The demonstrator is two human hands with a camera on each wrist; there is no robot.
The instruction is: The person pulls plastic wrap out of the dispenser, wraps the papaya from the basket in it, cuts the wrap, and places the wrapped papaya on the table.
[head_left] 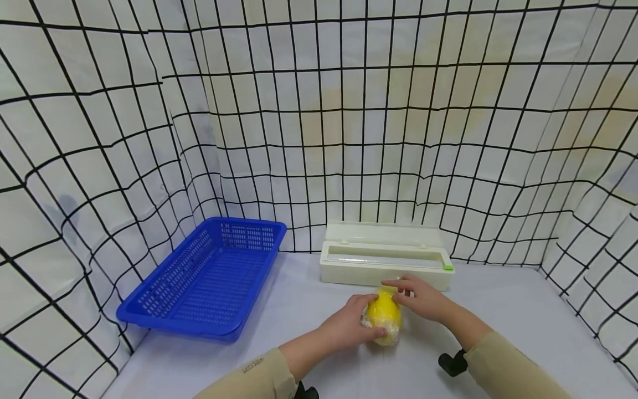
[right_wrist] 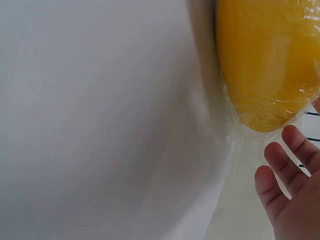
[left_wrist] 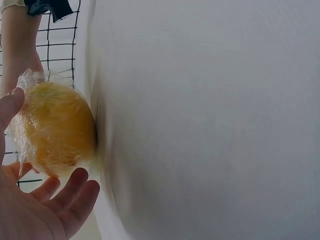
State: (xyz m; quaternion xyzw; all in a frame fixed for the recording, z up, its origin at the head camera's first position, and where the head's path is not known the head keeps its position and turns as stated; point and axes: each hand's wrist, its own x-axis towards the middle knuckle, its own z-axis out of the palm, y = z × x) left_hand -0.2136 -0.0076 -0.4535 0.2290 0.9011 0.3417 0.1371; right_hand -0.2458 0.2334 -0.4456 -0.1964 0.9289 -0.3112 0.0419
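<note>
A smooth yellow fruit (head_left: 385, 311), rounded and wrapped in clear cling film (left_wrist: 32, 130), rests on the white tabletop between both hands. Its exact kind is hard to tell under the film. My left hand (head_left: 349, 323) holds it from the left, thumb on the near side and fingers toward the far side. The right hand (head_left: 421, 299) is at its far right, thumb against the side and index finger stretched over the top end. In the right wrist view, several fingertips (right_wrist: 274, 150) lie beside loose film at the fruit's tapered end (right_wrist: 265, 117).
Just behind the hands stands a white cling film dispenser (head_left: 384, 275), lid raised, a clear roll inside and a green tab on its right corner. A blue plastic basket (head_left: 234, 327) sits at the left. Black netting (head_left: 366, 69) over white cloth surrounds the table.
</note>
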